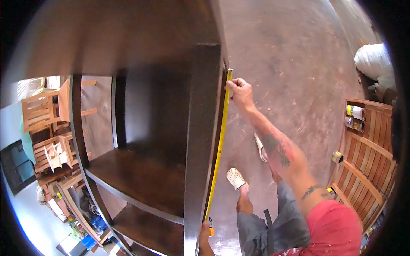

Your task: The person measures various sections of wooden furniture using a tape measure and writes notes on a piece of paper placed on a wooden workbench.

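A yellow tape measure blade (pixel 220 147) runs along the outer side of a dark brown wooden shelf unit (pixel 200 128). My right hand (pixel 240 91) pinches the blade near its upper end, fingers closed against the shelf's edge. At the bottom of the view, my left hand (pixel 204 234) is beside the orange tape case (pixel 210 231) at the blade's other end. Its fingers look wrapped round the case, partly hidden by the shelf's side. The blade is drawn out straight between both hands. Dark shelf boards (pixel 141 179) span the unit's inside.
Wooden chairs (pixel 45 111) stand beyond the shelf on the left. On the right is a slatted wooden bench (pixel 371 158) with cans (pixel 355 112) on it. White sacks (pixel 373 62) lie at the upper right. My feet in pale clogs (pixel 236 178) are on the brown floor (pixel 290 64).
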Action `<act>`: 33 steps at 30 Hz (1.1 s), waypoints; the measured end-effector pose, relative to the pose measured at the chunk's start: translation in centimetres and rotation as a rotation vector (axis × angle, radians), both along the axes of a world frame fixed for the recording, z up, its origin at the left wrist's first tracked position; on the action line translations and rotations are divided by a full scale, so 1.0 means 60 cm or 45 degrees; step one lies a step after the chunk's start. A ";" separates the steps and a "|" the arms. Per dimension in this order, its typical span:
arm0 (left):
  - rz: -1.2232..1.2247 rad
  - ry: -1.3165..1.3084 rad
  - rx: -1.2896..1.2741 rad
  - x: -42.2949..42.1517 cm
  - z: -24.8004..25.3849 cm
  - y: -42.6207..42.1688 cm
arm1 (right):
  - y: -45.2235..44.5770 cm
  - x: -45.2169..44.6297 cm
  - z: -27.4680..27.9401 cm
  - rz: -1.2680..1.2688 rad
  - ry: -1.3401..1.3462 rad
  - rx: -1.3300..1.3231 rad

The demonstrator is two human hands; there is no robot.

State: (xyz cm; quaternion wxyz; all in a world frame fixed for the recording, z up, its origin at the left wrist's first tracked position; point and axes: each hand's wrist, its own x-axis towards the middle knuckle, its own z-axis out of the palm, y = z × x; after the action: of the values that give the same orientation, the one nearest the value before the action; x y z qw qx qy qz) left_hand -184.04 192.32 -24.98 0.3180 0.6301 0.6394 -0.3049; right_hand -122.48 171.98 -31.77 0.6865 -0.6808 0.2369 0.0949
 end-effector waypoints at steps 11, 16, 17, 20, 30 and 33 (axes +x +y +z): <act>-0.181 -0.188 0.096 -0.050 -0.056 0.000 | -0.073 -0.017 -0.008 -0.168 -0.050 -0.121; -0.701 -0.261 -0.224 -0.069 -0.003 -0.030 | -0.257 -0.084 0.049 -0.241 -0.034 -0.336; -0.620 -0.205 -0.284 -0.076 0.008 -0.039 | -0.297 -0.106 0.087 -0.270 0.001 -0.297; -0.798 0.022 -0.394 -0.061 0.053 -0.049 | -0.437 -0.144 0.157 -0.378 0.000 -0.340; -0.984 -0.280 -0.946 0.379 0.200 -0.151 | -0.884 -0.183 0.405 -0.950 -0.149 -0.158; -1.332 -0.386 -0.999 0.585 0.255 -0.269 | -1.026 -0.189 0.449 -1.016 -0.442 0.074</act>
State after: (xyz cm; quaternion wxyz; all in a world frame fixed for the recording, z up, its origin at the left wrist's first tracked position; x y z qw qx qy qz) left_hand -148.97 176.18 -9.66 0.4201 0.7306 0.0397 -0.5368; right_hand -133.81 110.41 -4.85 0.7179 -0.5221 0.3598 -0.2871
